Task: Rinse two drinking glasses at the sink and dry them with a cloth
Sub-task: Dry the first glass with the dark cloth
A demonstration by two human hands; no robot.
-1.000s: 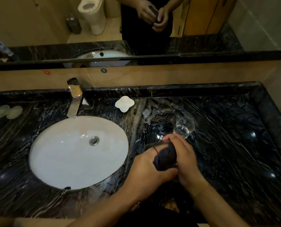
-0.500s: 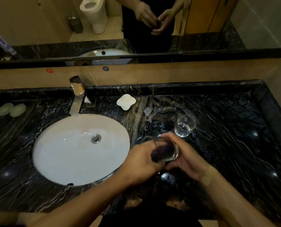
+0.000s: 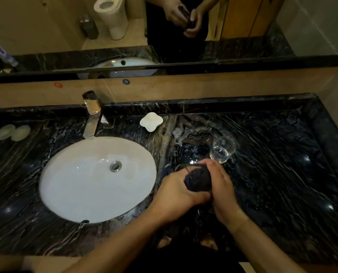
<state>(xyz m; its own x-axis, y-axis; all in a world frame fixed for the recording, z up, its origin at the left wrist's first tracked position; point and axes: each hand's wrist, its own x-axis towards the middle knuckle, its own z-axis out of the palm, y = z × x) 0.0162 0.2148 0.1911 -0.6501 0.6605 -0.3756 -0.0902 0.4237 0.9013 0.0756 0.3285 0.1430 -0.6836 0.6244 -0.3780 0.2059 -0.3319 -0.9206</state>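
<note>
- My left hand (image 3: 176,191) and right hand (image 3: 222,185) pinch the dark cloth (image 3: 198,179) around one glass (image 3: 181,167) over the bench (image 3: 282,174).
- A wet slip could drop it onto the second glass (image 3: 222,149) standing just beyond.

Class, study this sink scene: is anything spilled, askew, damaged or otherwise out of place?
Nothing stands out. The spare glass stands upright on the counter. Both hands, left hand and right hand, hold the other glass, stuffed with the dark cloth. The basin looks intact.

showing white sink basin (image 3: 81,184) | showing black white-veined marble counter (image 3: 282,174) | showing dark cloth (image 3: 198,179) | showing clear glass (image 3: 222,149) | showing white soap dish (image 3: 151,121)
</note>
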